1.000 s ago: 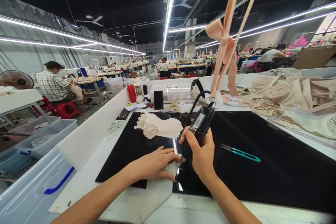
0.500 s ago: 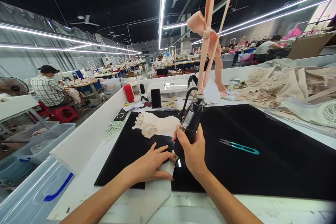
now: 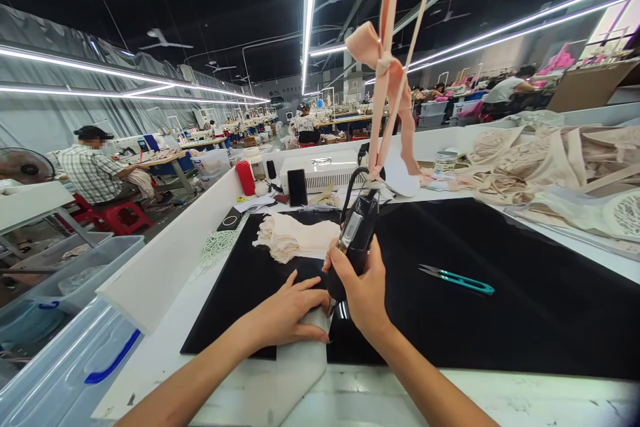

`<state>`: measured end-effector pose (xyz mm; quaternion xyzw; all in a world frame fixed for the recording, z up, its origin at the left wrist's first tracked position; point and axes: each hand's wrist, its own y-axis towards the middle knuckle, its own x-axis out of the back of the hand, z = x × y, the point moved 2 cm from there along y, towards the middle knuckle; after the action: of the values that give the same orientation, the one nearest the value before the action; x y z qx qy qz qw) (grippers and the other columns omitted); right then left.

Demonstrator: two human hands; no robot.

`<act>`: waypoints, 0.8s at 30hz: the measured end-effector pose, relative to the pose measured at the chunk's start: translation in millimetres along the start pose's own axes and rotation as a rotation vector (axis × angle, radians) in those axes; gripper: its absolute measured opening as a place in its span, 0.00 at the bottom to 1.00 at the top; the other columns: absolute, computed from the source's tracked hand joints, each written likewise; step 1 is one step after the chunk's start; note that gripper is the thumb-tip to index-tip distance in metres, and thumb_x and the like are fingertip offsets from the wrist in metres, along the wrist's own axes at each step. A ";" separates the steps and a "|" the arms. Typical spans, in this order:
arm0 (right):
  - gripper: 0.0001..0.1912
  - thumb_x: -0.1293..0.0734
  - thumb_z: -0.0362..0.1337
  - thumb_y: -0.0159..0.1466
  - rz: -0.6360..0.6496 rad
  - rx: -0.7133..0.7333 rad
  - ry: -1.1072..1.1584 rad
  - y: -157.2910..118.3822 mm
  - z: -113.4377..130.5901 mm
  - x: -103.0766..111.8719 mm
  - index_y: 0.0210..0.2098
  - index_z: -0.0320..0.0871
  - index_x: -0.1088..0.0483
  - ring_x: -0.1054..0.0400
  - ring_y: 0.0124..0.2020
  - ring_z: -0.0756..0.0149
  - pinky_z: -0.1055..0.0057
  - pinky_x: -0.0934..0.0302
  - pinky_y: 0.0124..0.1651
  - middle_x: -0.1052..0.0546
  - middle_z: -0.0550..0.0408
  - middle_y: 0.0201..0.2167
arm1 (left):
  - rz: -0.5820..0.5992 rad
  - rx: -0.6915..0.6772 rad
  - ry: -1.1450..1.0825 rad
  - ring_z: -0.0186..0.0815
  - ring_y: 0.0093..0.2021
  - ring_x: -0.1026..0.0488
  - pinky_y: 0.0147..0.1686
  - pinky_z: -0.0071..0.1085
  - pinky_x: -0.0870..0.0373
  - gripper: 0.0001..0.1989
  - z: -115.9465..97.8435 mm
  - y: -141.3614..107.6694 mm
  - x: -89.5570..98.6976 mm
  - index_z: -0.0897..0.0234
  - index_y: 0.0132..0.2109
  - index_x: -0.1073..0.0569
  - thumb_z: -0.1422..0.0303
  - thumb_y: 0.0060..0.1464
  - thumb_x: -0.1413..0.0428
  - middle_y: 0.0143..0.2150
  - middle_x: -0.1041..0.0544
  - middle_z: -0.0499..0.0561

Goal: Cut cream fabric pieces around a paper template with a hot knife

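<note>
My left hand point(image 3: 287, 313) lies flat with fingers spread, pressing a translucent whitish strip point(image 3: 303, 363) onto the black board point(image 3: 430, 327). Wrapped around a black corded hand tool point(image 3: 356, 227), my right hand point(image 3: 367, 287) holds it tilted just right of my left fingertips. The tool's narrow tip points down at the strip's right edge; whether it touches I cannot tell. Peach elastic straps point(image 3: 384, 93), knotted together, run up from the tool's top. Behind my hands sits a stack of cream fabric pieces point(image 3: 300, 235).
Teal thread snips point(image 3: 457, 279) lie on the board to the right. A white box-shaped device point(image 3: 320, 173) and a phone point(image 3: 297, 187) stand at the back. Beige garments point(image 3: 545, 160) are piled at right. Clear plastic bins point(image 3: 75, 353) stand left; people work at tables beyond.
My right hand and the tool have shifted slightly left, and the peach straps have swung left with them. My left hand stays nearly in place on the strip.
</note>
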<state>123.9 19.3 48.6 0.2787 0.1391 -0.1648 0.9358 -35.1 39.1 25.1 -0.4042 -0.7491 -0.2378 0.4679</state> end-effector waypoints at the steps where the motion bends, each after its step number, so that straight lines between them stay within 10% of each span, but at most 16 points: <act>1: 0.15 0.27 0.44 0.63 -0.001 0.000 -0.007 0.4 0.3 0.5 0.44 0.47 0.33 0.32 0.26 0.69 0.71 0.33 0.32 0.26 0.62 0.31 | 0.012 0.010 -0.005 0.50 0.74 0.44 0.71 0.68 0.62 0.17 -0.2 -0.2 0.6 0.57 0.50 0.27 0.62 0.58 0.31 0.58 0.23 0.50; 24: 0.12 0.28 0.43 0.64 -0.030 0.035 -0.023 7.7 0.8 6.1 0.40 0.48 0.34 0.31 0.24 0.70 0.72 0.33 0.31 0.28 0.64 0.27 | 0.069 0.062 -0.046 0.51 0.76 0.50 0.71 0.67 0.64 0.16 2.3 0.5 0.4 0.56 0.49 0.27 0.60 0.59 0.31 0.64 0.26 0.49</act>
<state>132.5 23.6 50.7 0.2908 0.1298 -0.1844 0.9298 -36.0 41.1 24.4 -0.4204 -0.7524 -0.1888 0.4707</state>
